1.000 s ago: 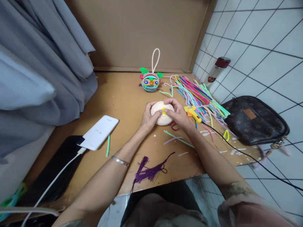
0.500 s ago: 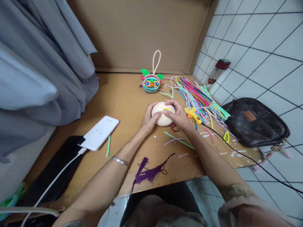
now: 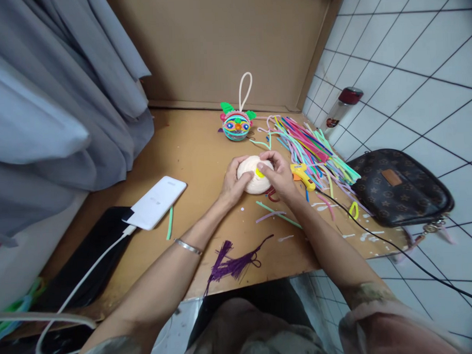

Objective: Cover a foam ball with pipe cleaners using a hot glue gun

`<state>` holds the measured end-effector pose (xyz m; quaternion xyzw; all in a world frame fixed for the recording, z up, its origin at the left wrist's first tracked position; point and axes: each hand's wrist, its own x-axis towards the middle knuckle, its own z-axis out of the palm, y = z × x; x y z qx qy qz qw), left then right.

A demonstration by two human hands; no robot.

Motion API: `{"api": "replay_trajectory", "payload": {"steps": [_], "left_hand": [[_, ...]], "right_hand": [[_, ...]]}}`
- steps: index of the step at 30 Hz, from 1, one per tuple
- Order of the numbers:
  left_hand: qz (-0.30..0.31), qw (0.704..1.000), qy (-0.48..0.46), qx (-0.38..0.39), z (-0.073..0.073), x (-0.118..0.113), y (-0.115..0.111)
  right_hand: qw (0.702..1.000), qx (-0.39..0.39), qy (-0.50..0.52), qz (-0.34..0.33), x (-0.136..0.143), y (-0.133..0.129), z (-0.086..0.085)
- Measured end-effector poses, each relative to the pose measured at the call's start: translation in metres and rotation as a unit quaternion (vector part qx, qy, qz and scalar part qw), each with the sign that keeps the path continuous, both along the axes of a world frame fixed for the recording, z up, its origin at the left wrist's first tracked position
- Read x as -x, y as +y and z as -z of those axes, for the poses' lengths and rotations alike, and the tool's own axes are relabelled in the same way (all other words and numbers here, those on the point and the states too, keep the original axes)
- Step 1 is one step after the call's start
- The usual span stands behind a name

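A cream-coloured round ball is held between both hands above the middle of the wooden table. My left hand wraps round its left side, thumb on top. On the right side, the fingers of my right hand grip it, with the thumb at a small yellow piece on the ball's surface. Behind the ball stands a colourful animal-faced ornament with green ears and a white loop. A yellow glue gun lies just right of my right hand.
Bundled coloured pipe cleaners lie at the back right, beside a brown patterned bag and a red-capped bottle. A white power bank lies left; purple tassels lie near the front edge. A black cord runs right.
My right thumb has shifted slightly on the ball, and more of the yellow piece shows. The ball is tilted a little differently. The camera view has shifted slightly.
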<state>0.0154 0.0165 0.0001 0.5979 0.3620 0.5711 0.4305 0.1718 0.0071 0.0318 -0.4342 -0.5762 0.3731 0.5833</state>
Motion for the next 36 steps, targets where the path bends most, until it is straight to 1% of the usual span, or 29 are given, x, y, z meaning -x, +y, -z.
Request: {"api": "replay_trajectory", "payload": {"steps": [4, 8, 17, 24, 32, 36], "left_hand": [[0.002, 1.0, 0.005, 0.003, -0.0013, 0.0007, -0.0002], [0.009, 1.0, -0.003, 0.011, -0.0005, 0.0014, 0.0008], [0.001, 1.0, -0.005, -0.001, 0.0002, -0.0002, 0.0004], [0.008, 1.0, -0.005, 0.016, -0.0007, 0.0011, 0.0003], [0.01, 1.0, -0.007, 0.004, 0.0013, 0.0001, 0.0027], [0.013, 1.0, -0.015, 0.016, 0.0017, 0.0012, 0.0038]], "right_hand": [[1.0, -0.008, 0.009, 0.002, 0.0015, 0.0002, 0.0009], [0.999, 0.001, 0.042, -0.014, 0.0028, -0.0024, 0.0001], [0.999, -0.024, -0.022, 0.008, 0.0026, -0.0011, 0.0063], [0.999, -0.005, 0.032, 0.008, 0.0029, -0.0002, 0.0017], [0.999, -0.032, 0.012, 0.041, 0.0058, 0.0023, 0.0051], [0.999, -0.028, 0.007, 0.029, 0.0052, -0.0002, 0.0075]]}}
